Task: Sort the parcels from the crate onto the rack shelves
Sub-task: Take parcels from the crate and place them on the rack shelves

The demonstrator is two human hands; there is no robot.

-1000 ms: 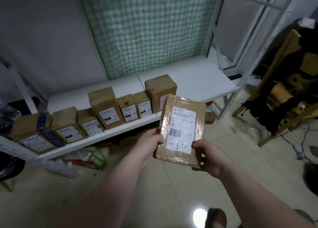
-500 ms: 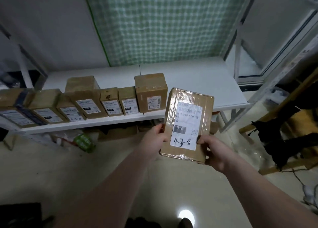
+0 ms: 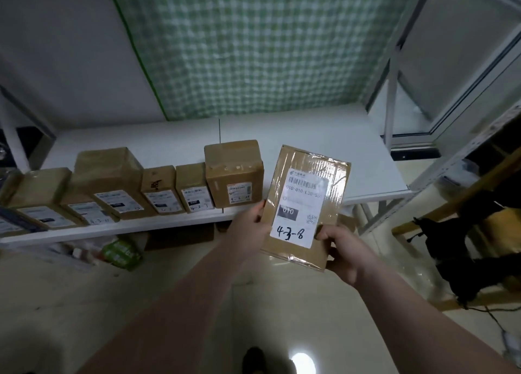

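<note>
Head camera view: two bare forearms are reaching forward, and both hands are holding one flat brown parcel [image 3: 306, 176] upright between them. The left hand [image 3: 249, 227] is gripping the parcel's lower left edge, with the thumb lying on the front face and the fingers hidden behind. The right hand [image 3: 348, 251] is gripping the lower right corner, with the thumb pressing on the front beside the label and the fingers curling underneath. The parcel is wrapped in shiny clear tape and is leaning slightly to the right. Its white label [image 3: 298, 207] is facing the camera and is showing a barcode, a dark patch printed "010" and the handwritten mark "4-3-8".

The parcel is hanging in the air in front of the white shelf [image 3: 366, 159], just to the right of a row of boxes [image 3: 160, 190]. These brown cardboard boxes are standing side by side along the shelf's front edge with their labels facing out. The tallest box [image 3: 234, 173] is ending the row on the right. The right part of the shelf is lying bare.

A green checked cloth [image 3: 253, 49] is hanging on the wall behind. A green packet [image 3: 121, 253] is lying on the pale floor [image 3: 197, 303] under the shelf. A wooden frame [image 3: 451, 204] draped with dark fabric [image 3: 465, 246] is standing at the right.
</note>
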